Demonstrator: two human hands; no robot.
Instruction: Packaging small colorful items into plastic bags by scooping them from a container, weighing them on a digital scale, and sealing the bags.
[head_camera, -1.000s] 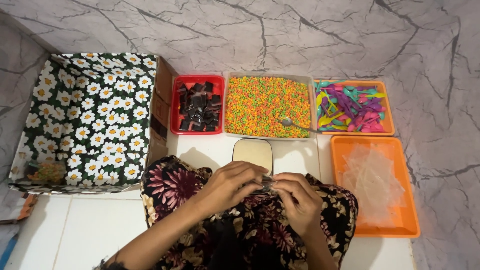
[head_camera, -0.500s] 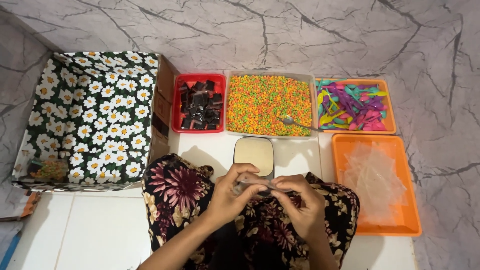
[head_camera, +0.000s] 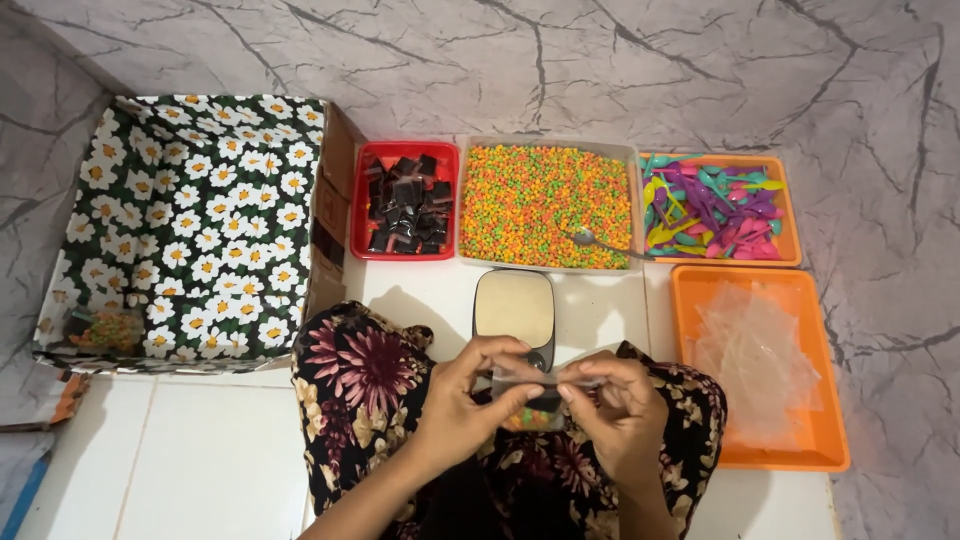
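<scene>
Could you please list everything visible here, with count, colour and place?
Cardboard box: one, daisy-print lining, far left.
Red tray: one, holding dark pieces, beside the box.
Bead tray: one, orange-green-yellow beads, centre back.
Metal spoon: one, silver, on the beads.
Spoon tray: one, orange, multicoloured plastic spoons, back right.
Bag tray: one, orange, clear bags, right.
Scale: one, beige top, centre.
Small clear bag: one, held in both hands.
Left hand, right hand: pinching the bag.
</scene>
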